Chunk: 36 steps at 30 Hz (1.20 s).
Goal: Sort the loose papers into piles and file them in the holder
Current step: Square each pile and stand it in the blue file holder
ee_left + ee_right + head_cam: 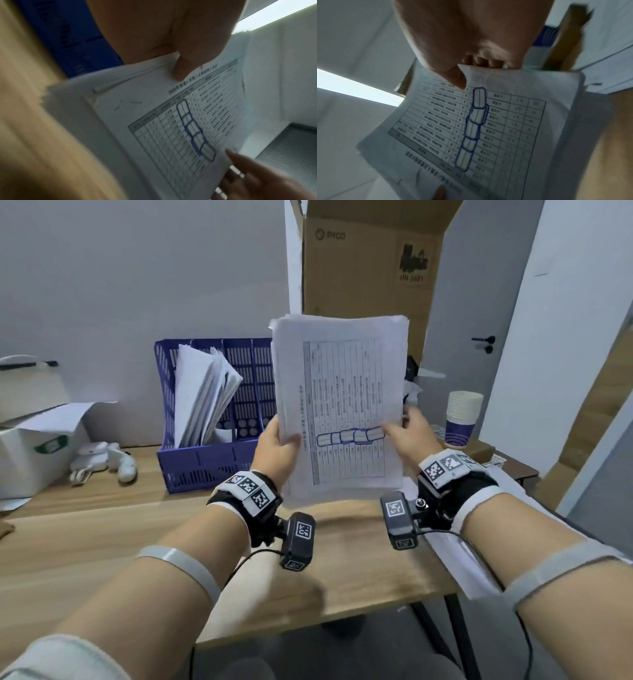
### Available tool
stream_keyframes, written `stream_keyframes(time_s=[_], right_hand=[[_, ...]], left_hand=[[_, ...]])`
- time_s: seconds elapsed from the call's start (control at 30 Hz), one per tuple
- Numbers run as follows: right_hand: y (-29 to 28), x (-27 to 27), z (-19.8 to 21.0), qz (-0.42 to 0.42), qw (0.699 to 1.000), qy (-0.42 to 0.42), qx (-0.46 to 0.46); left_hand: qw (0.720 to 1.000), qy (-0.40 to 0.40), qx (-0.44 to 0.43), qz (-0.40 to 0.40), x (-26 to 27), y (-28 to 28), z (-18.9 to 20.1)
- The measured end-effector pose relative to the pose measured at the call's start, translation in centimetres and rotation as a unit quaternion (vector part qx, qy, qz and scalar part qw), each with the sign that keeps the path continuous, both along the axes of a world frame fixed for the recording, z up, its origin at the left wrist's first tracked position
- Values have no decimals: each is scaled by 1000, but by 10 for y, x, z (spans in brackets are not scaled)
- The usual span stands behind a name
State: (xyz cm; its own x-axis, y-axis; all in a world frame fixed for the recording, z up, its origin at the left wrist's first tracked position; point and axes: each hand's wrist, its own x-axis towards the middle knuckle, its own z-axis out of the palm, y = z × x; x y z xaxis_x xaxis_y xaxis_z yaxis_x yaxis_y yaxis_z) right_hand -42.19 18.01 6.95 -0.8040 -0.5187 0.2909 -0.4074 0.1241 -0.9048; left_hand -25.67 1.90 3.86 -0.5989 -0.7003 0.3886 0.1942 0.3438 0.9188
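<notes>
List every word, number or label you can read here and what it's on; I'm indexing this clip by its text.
"PICO": on the cardboard box behind the desk.
"UN 3481", blurred, likely: on that box's sticker.
"2020", then blurred characters: heading of the paper stack held in both hands.
Table text on the stack: too blurred to read.
White box green label: unreadable.

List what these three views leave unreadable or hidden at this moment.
- Table text on the stack of papers: too small in the head view, blurred in both wrist views.
- Right part of the blue holder: hidden behind the stack in the head view.
- Fingers of the left hand and right hand behind the stack: mostly covered by paper.
- Sheet count: edges merge.
</notes>
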Motion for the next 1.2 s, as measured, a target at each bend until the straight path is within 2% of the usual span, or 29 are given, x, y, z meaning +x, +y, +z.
stream_keyframes(time_s=[0.07,0.17,0.33,0.47,0.53,0.6,0.63,0.67,0.7,0.73,0.77,0.8,0.87,0.93,1.0,1.07,1.13,1.2], right_hand=[[-15,10,10,37,998,11,-40],[-36,23,-4,96,991,-59,-70],[-58,23,-43,66,991,-104,-55],[-66,16,-49,41,994,-102,-16],[-70,12,-46,-21,998,-55,31],[-75,6,-44,-159,985,13,66],[-76,7,-39,-198,977,35,66],[-78,11,-33,-188,979,33,70],[-81,14,-27,-124,990,1,70],[-81,24,-20,-22,996,-52,69],[-82,36,-12,91,987,-108,75],[-84,49,-2,180,971,-130,91],[-96,69,15,254,957,-72,117],[-114,83,31,264,957,-25,114],[-133,86,48,271,957,-37,101],[-149,83,62,233,969,-31,70],[-162,74,73,175,982,30,68],[-170,68,83,154,981,88,75]], left_hand=[[999,26,1,23,7,-8,4],[998,39,-12,43,17,-11,-5],[998,19,-29,48,21,-21,-34],[997,-27,-25,65,17,-29,-41],[993,-83,-13,80,13,-36,-45],[991,-106,-10,83,13,-41,-47],[990,-107,-14,89,13,-42,-45],[990,-102,-20,97,12,-44,-43],[989,-94,-26,108,12,-45,-40],[988,-92,-33,121,12,-46,-35],[986,-90,-41,137,11,-47,-31],[984,-86,-55,148,12,-46,-24],[979,-77,-93,164,13,-44,-12],[971,-78,-142,175,15,-41,-1],[969,-52,-180,162,14,-42,8],[976,-5,-182,115,12,-47,14],[978,18,-187,94,14,-57,18],[977,13,-197,82,18,-70,23]])
